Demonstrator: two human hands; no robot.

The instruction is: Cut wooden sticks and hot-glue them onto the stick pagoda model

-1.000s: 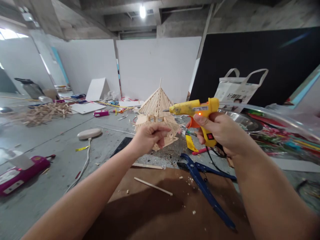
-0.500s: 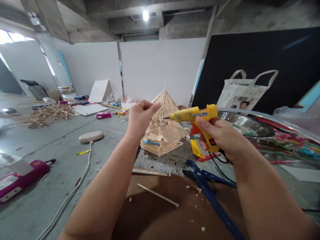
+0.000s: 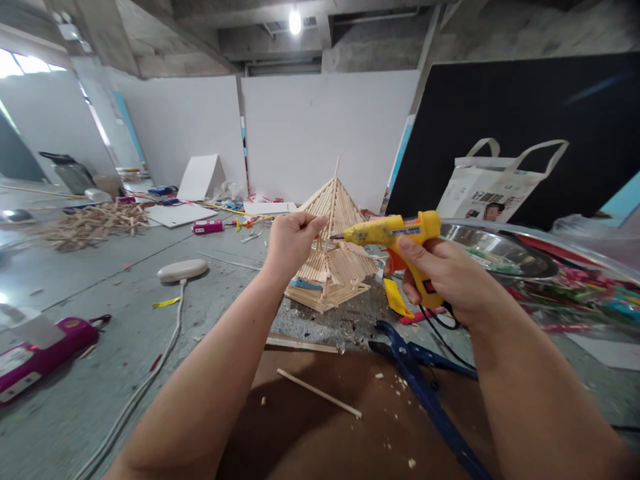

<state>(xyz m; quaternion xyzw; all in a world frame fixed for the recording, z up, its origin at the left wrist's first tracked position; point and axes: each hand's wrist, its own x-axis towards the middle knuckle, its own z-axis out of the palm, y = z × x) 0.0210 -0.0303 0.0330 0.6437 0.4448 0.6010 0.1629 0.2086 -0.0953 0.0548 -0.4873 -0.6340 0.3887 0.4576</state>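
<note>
A yellow glue gun (image 3: 395,235) with an orange trigger is gripped in my right hand (image 3: 445,273), its nozzle pointing left toward my left hand (image 3: 290,240). My left hand is raised with fingertips pinched together just in front of the nozzle; what they pinch is too small to make out. Behind both hands a stick-built pyramid model (image 3: 333,257) stands on the grey floor. A loose thin wooden stick (image 3: 319,393) lies on the brown board (image 3: 310,427) below my arms.
Blue-handled cutters (image 3: 425,393) lie on the board's right side. A steel bowl (image 3: 493,250) and a white tote bag (image 3: 500,187) stand at right. A pile of wooden sticks (image 3: 85,223), a pink tool (image 3: 35,353) and a white cable (image 3: 150,373) occupy the floor at left.
My left hand rose from in front of the model's base to the glue gun's nozzle, fingers pinching. The glue gun dropped slightly and edged right. The view shifted a little.
</note>
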